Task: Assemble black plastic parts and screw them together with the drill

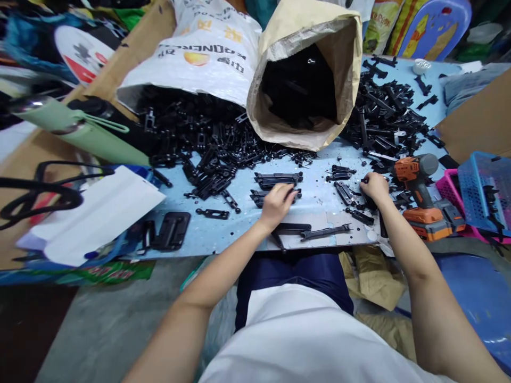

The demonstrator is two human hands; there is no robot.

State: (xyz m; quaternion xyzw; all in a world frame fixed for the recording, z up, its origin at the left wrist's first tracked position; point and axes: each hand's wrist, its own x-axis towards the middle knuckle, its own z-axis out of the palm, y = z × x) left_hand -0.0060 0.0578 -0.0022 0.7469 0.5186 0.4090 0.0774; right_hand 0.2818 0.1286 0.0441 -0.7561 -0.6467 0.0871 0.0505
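My left hand (276, 205) is over the lower of two rows of narrow black plastic arms (258, 198), its fingers slightly apart and touching their right end. Just beyond it lies the upper row of black arms (275, 180). My right hand (376, 188) is closed at the right, beside the drill; a dark bit shows at its fingertips, too small to name. Left of that hand are several loose black hinged pieces (344, 194). Close to the table's front edge lie a long black bar (325, 232) and a black-handled piece (293, 227).
An orange cordless drill (415, 178) stands at the right by a blue basket (483, 186). Behind are an open paper sack (343, 80), a white sack (207, 69) and heaps of black parts (215, 138). A green bottle (88, 135) and white paper (99, 213) lie left.
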